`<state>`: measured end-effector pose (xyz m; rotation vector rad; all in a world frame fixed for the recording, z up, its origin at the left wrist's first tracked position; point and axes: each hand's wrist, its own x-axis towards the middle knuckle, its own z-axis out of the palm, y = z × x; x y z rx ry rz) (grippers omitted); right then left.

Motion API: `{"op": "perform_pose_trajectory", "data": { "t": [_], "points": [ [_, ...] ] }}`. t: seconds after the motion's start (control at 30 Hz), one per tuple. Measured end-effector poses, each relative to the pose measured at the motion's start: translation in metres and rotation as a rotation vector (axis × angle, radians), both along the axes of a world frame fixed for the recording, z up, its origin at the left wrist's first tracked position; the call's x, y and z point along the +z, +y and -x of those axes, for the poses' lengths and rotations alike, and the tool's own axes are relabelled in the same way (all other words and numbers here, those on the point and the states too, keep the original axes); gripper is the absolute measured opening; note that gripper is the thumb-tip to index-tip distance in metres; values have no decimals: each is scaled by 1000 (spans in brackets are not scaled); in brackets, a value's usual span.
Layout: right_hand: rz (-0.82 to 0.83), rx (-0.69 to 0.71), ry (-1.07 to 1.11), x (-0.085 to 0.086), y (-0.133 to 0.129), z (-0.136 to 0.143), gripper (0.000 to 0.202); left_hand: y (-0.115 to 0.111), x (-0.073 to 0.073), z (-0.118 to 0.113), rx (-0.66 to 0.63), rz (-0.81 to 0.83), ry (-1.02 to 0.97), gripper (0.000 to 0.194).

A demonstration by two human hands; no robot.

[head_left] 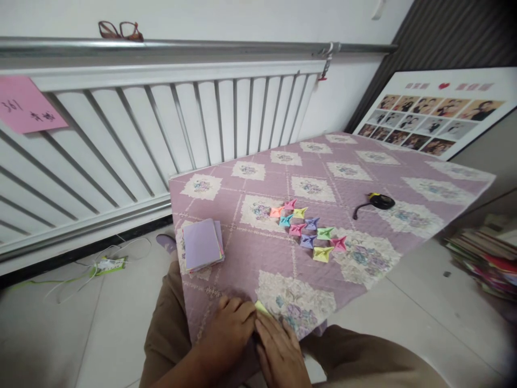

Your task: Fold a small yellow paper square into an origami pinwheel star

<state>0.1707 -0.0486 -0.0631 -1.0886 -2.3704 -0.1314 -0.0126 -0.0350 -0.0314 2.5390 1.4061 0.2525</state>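
At the near corner of the cloth-covered table, my left hand (pixel 232 326) has its fingers curled down against a small piece of yellow paper (pixel 262 309). My right hand (pixel 278 345) presses on the same paper from the right, fingers close together. Most of the paper is hidden beneath both hands. Beyond them several small folded paper pieces (pixel 308 241) in pink, orange, yellow, teal, purple and green stand in slanting rows. To the left lies a stack of square coloured paper (pixel 202 243), with a purple sheet on top.
A black object with a short strap (pixel 382 201) rests on the purple flowered tablecloth (pixel 250 258). Behind the table stands a white radiator (pixel 230 116), with glasses (pixel 121 31) on the pipe above. A photo board (pixel 436 110) leans at the back right. A power strip (pixel 109 265) lies on the floor.
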Motion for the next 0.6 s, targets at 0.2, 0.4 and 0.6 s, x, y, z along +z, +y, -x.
{"op": "perform_pose_trajectory", "data": {
  "t": [0.2,0.4,0.6],
  "points": [
    [-13,23,-116,-3,-3,-8,46,-14,-13,15,7,-76,21,34],
    [33,2,-133,1,2,-27,43,-19,-25,23,66,-126,50,34],
    [204,-89,-58,7,11,-23,42,-13,-19,17,114,-164,-25,25]
  ]
}}
